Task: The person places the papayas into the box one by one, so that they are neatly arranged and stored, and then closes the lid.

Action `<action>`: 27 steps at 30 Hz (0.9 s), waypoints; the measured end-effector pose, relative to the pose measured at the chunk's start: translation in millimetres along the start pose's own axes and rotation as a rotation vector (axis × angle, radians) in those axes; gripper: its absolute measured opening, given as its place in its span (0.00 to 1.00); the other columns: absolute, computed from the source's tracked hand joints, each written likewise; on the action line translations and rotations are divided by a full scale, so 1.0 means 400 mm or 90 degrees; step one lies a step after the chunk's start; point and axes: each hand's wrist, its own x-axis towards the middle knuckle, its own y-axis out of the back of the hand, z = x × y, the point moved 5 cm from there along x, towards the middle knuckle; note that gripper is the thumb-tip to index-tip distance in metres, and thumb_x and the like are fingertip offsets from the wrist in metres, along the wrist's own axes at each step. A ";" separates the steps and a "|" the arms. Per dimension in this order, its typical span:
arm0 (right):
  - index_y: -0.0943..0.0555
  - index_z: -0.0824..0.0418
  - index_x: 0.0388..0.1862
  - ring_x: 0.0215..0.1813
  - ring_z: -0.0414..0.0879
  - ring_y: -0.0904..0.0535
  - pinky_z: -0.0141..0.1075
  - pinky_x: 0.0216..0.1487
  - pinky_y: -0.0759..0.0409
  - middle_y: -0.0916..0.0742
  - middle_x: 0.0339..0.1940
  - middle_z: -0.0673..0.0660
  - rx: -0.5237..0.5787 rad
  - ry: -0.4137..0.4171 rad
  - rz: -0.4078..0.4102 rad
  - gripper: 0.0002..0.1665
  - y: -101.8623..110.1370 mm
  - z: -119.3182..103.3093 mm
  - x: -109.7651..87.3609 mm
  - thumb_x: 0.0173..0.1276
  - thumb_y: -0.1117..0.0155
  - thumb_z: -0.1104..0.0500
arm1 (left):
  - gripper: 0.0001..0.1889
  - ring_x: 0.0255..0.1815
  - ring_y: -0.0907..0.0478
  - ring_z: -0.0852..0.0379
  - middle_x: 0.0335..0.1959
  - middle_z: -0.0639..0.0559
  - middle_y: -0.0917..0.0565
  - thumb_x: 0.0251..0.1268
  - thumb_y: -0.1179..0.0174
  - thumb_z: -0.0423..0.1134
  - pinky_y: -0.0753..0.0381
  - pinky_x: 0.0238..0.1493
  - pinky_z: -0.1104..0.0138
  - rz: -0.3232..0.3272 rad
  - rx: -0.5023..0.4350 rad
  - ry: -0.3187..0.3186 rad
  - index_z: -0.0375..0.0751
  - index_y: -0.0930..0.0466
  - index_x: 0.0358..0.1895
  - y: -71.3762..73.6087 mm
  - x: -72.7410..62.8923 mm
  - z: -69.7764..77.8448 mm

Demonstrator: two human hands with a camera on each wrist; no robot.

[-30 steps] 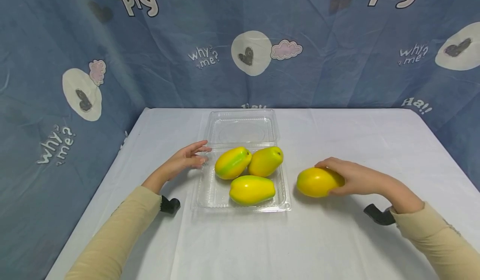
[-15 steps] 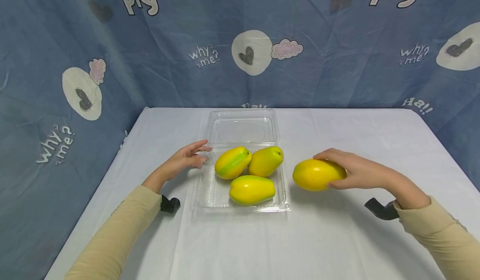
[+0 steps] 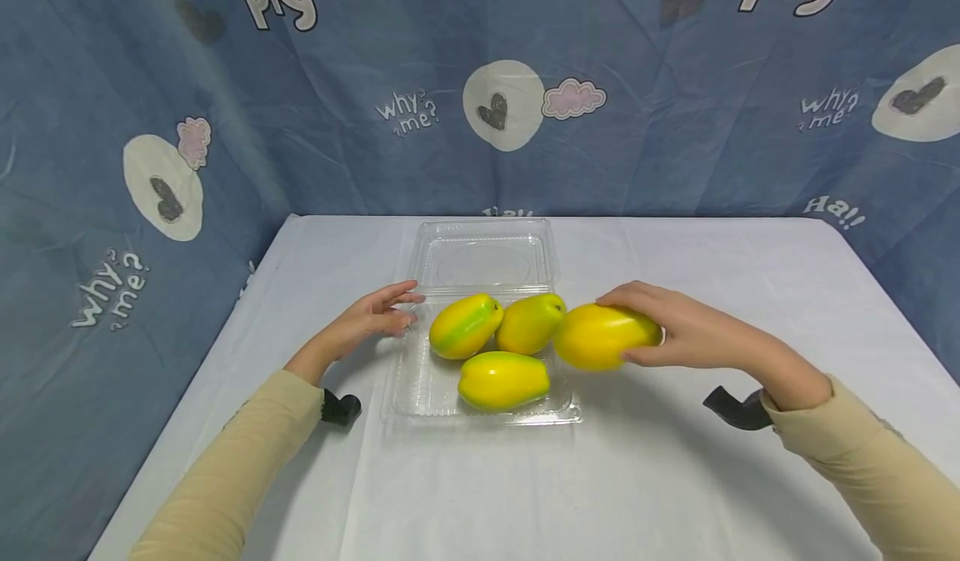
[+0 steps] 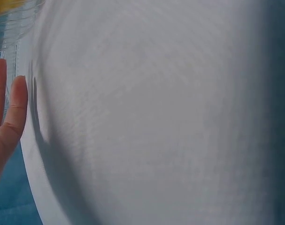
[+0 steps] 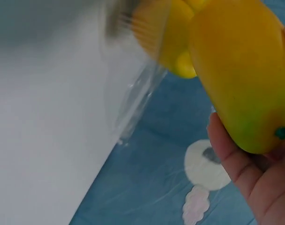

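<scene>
My right hand (image 3: 686,328) grips a yellow papaya (image 3: 603,338) by its right end, raised at the right rim of a clear plastic clamshell container (image 3: 427,394). In the right wrist view the held papaya (image 5: 241,70) shows a greenish end with a dark green stem spot. Inside the container lie a green-striped papaya (image 3: 465,328), a second papaya (image 3: 529,325) beside it, and a third papaya (image 3: 504,381) in front. My left hand (image 3: 367,321) is at the container's left edge, fingers extended and holding nothing. Only some of its fingers (image 4: 15,112) appear in the left wrist view.
The container's lid (image 3: 483,257) is folded back flat behind its base. A white cloth covers the table (image 3: 675,478). Behind and to the left hangs a blue printed curtain (image 3: 360,161). A black wrist mount (image 3: 738,408) sticks out below each sleeve.
My right hand has lifted the papaya from the table and carried it left and up to the container's right side. The left hand has stayed almost still.
</scene>
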 end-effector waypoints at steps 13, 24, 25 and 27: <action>0.31 0.57 0.61 0.54 0.43 0.28 0.42 0.52 0.27 0.24 0.57 0.51 0.044 0.030 0.011 0.32 -0.013 -0.090 0.083 0.57 0.34 0.55 | 0.35 0.62 0.34 0.39 0.68 0.39 0.39 0.64 0.47 0.38 0.28 0.53 0.58 0.003 -0.003 -0.002 0.44 0.52 0.72 -0.002 -0.001 -0.001; 0.31 0.57 0.62 0.56 0.46 0.29 0.43 0.56 0.28 0.25 0.58 0.52 0.039 0.053 0.003 0.33 -0.033 -0.141 0.142 0.58 0.34 0.53 | 0.35 0.63 0.35 0.39 0.68 0.40 0.39 0.64 0.48 0.37 0.29 0.56 0.55 -0.002 -0.009 -0.002 0.44 0.52 0.72 -0.003 0.001 0.002; 0.31 0.58 0.62 0.57 0.46 0.29 0.43 0.56 0.28 0.25 0.58 0.53 0.037 0.053 0.000 0.33 -0.036 -0.145 0.147 0.58 0.34 0.53 | 0.35 0.63 0.35 0.39 0.68 0.40 0.39 0.64 0.48 0.37 0.29 0.55 0.55 -0.002 -0.010 -0.001 0.44 0.52 0.72 -0.002 0.002 0.001; 0.31 0.58 0.62 0.58 0.47 0.29 0.43 0.57 0.29 0.25 0.59 0.53 0.030 0.055 -0.006 0.33 -0.043 -0.155 0.157 0.58 0.34 0.52 | 0.35 0.62 0.35 0.39 0.68 0.40 0.39 0.63 0.47 0.37 0.29 0.55 0.56 -0.002 -0.011 0.001 0.44 0.52 0.72 -0.001 0.002 -0.001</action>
